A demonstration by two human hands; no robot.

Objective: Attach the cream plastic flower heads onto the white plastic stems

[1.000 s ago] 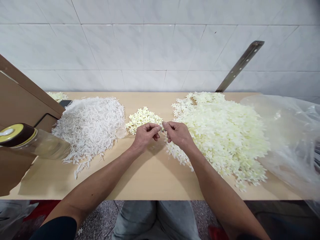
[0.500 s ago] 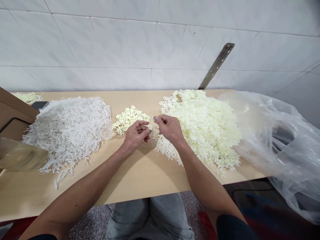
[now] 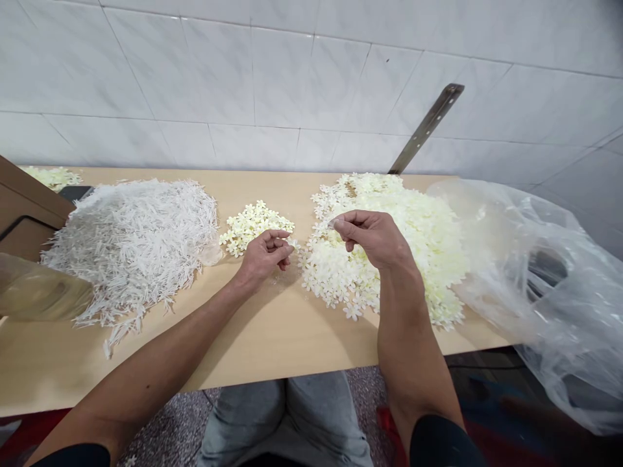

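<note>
My left hand (image 3: 267, 258) is closed in a pinch just in front of a small heap of cream artificial flowers (image 3: 253, 225). A small pale flower (image 3: 294, 245) shows at its fingertips. Over the left part of a large pile of cream flower petals (image 3: 418, 240), my right hand (image 3: 372, 237) holds thumb and forefinger pressed together. Whatever lies in that pinch is too small to make out. Left of the small heap spreads a big pile of thin white stems (image 3: 141, 240).
A crumpled clear plastic bag (image 3: 574, 292) covers the table's right end. At the left stand a brown box (image 3: 32, 194) and a clear plastic container (image 3: 43, 288). A metal strip (image 3: 428, 126) leans on the tiled wall (image 3: 272, 78) behind the wooden table (image 3: 287, 337).
My right hand has moved right, away from my left hand, to above the large flower pile. The left hand stays nearly in place; the view has shifted slightly.
</note>
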